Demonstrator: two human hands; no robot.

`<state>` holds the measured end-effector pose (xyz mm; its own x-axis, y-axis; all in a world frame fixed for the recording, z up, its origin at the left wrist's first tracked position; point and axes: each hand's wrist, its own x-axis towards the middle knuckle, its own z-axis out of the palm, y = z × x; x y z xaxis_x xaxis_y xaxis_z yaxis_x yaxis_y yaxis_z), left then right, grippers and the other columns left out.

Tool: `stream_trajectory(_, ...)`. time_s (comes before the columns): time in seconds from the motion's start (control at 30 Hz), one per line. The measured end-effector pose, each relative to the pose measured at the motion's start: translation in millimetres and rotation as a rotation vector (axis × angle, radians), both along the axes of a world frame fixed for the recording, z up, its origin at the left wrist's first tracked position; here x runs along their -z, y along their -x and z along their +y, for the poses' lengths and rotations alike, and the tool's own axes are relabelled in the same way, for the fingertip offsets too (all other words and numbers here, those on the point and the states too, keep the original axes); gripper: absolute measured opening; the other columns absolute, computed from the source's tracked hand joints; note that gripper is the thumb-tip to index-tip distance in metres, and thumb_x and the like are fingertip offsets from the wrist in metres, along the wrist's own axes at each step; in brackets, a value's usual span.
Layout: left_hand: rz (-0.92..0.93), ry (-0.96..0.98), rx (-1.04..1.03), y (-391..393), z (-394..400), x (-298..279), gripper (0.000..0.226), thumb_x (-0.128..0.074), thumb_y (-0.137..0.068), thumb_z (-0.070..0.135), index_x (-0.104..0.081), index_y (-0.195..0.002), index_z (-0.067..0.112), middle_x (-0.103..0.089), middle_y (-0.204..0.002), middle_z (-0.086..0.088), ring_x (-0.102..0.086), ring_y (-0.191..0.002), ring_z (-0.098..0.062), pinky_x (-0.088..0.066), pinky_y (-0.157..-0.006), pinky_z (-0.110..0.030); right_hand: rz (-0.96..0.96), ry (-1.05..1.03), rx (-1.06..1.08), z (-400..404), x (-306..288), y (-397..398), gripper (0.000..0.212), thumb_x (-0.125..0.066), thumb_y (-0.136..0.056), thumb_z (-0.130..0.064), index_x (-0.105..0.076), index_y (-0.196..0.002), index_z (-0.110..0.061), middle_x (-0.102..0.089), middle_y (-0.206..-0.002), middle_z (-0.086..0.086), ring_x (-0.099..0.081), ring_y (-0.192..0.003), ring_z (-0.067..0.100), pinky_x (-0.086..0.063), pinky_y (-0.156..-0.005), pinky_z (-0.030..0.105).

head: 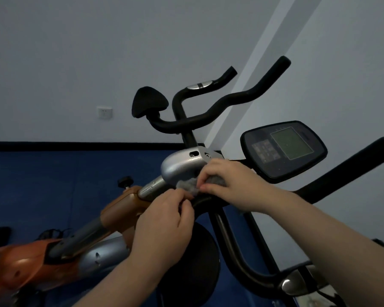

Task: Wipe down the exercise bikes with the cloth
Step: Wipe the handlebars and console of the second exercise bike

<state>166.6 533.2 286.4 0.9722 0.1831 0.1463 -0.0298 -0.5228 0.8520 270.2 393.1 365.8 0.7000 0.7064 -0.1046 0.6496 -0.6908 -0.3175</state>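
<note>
An orange and silver exercise bike (120,210) fills the middle, seen tilted. Its silver handlebar bracket (180,166) sits above the silver stem. A grey cloth (190,185) is bunched against the black bar just under that bracket. My left hand (164,222) pinches the cloth's lower end from below. My right hand (228,185) presses and grips the cloth's upper part on the bar. Most of the cloth is hidden under my fingers. Black handlebars (231,100) rise behind.
A black console with a grey screen (284,149) sits right of my hands. A black pad (149,103) stands on the bars at the back. The blue floor (42,185) meets a white wall with a socket (104,113). Another black handle (353,169) crosses at right.
</note>
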Motion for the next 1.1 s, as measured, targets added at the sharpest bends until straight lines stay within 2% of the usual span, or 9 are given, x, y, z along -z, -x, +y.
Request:
stream_trajectory(0.07,-0.006,0.058,0.002,0.5,0.6,-1.0,0.020,-0.039,-0.082,0.041,-0.058,-0.089,0.039,-0.061,-0.080,0.017,-0.056,-0.078,0.003,-0.041,-0.059,-0.018,0.008,-0.062,0.033,-9.5,-7.9,-7.3,0.008,-0.067,-0.084,-0.031,-0.068,-0.092,-0.029,-0.058,-0.096,-0.014,-0.054,-0.094,0.000,-0.048,-0.087,0.033)
stream_trajectory(0.17,-0.011,0.184,-0.007,1.8,1.2,-3.3,0.014,-0.048,-0.078,0.041,-0.057,-0.089,0.043,-0.060,-0.091,0.024,-0.057,-0.086,0.005,-0.047,-0.068,-0.021,-0.245,-0.308,0.203,-13.0,-14.9,-21.0,0.018,-0.069,-0.082,-0.031,-0.068,-0.099,-0.030,-0.057,-0.096,-0.011,-0.055,-0.091,0.003,-0.047,-0.082,0.027)
stream_trajectory(0.23,-0.024,0.193,0.001,2.2,2.2,-2.8,0.013,-0.049,-0.077,0.041,-0.056,-0.089,0.045,-0.059,-0.093,0.026,-0.057,-0.089,0.006,-0.045,-0.069,-0.017,-0.317,-0.275,0.134,-3.1,-11.4,-30.1,0.029,-0.069,-0.083,-0.029,-0.067,-0.113,-0.027,-0.056,-0.100,-0.006,-0.050,-0.097,0.008,-0.043,-0.086,0.025)
stream_trajectory(0.4,-0.059,0.149,0.053,-0.8,4.1,-0.6,0.011,-0.047,-0.078,0.039,-0.053,-0.088,0.041,-0.054,-0.095,0.024,-0.053,-0.094,0.004,-0.043,-0.074,-0.012,-0.068,-0.066,-0.140,29.9,18.2,-52.4,0.037,-0.053,-0.096,-0.024,-0.054,-0.133,-0.026,-0.049,-0.140,-0.006,-0.028,-0.138,0.007,-0.020,-0.114,0.024)
stream_trajectory(0.6,-0.086,0.129,0.083,-2.0,4.0,3.5,0.010,-0.045,-0.081,0.039,-0.050,-0.089,0.040,-0.050,-0.096,0.022,-0.051,-0.094,0.001,-0.042,-0.075,-0.016,-0.169,0.169,-0.383,76.4,24.9,-61.7,0.031,-0.045,-0.097,-0.038,-0.062,-0.123,-0.032,-0.059,-0.128,-0.011,-0.050,-0.120,0.009,-0.044,-0.097,0.036)
stream_trajectory(0.7,-0.085,0.115,0.104,-1.5,5.3,2.0,0.010,-0.044,-0.081,0.039,-0.050,-0.090,0.041,-0.050,-0.097,0.022,-0.051,-0.095,0.002,-0.043,-0.074,-0.018,-0.115,0.140,-0.382,47.9,15.5,-63.8,0.033,-0.047,-0.097,-0.037,-0.055,-0.130,-0.037,-0.051,-0.138,-0.011,-0.040,-0.130,0.004,-0.035,-0.107,0.030)
stream_trajectory(0.87,-0.083,0.106,0.089,-2.2,4.3,0.8,0.012,-0.043,-0.081,0.039,-0.051,-0.090,0.040,-0.052,-0.096,0.022,-0.051,-0.096,0.002,-0.042,-0.072,-0.015,0.049,-0.028,-0.042,30.2,17.4,-57.9,0.038,-0.046,-0.099,-0.030,-0.047,-0.136,-0.037,-0.040,-0.147,-0.011,-0.024,-0.139,0.003,-0.019,-0.117,0.031)
stream_trajectory(1.0,-0.088,0.088,0.078,-3.0,3.6,1.9,0.020,-0.037,-0.077,0.045,-0.052,-0.090,0.040,-0.054,-0.091,0.020,-0.051,-0.093,0.002,-0.040,-0.068,-0.010,-0.171,0.095,-0.297,41.5,24.8,-42.7,0.030,-0.051,-0.096,-0.031,-0.061,-0.124,-0.032,-0.046,-0.143,-0.007,-0.029,-0.136,0.010,-0.021,-0.114,0.033)
stream_trajectory(1.1,-0.085,0.111,0.089,-2.1,4.4,2.1,0.019,-0.038,-0.077,0.045,-0.052,-0.089,0.040,-0.054,-0.091,0.019,-0.052,-0.092,0.000,-0.041,-0.063,-0.014,-0.039,0.110,-0.289,5.3,11.8,-46.1,0.024,-0.055,-0.095,-0.026,-0.066,-0.115,-0.033,-0.029,-0.153,-0.016,-0.010,-0.143,0.000,-0.017,-0.118,0.030)
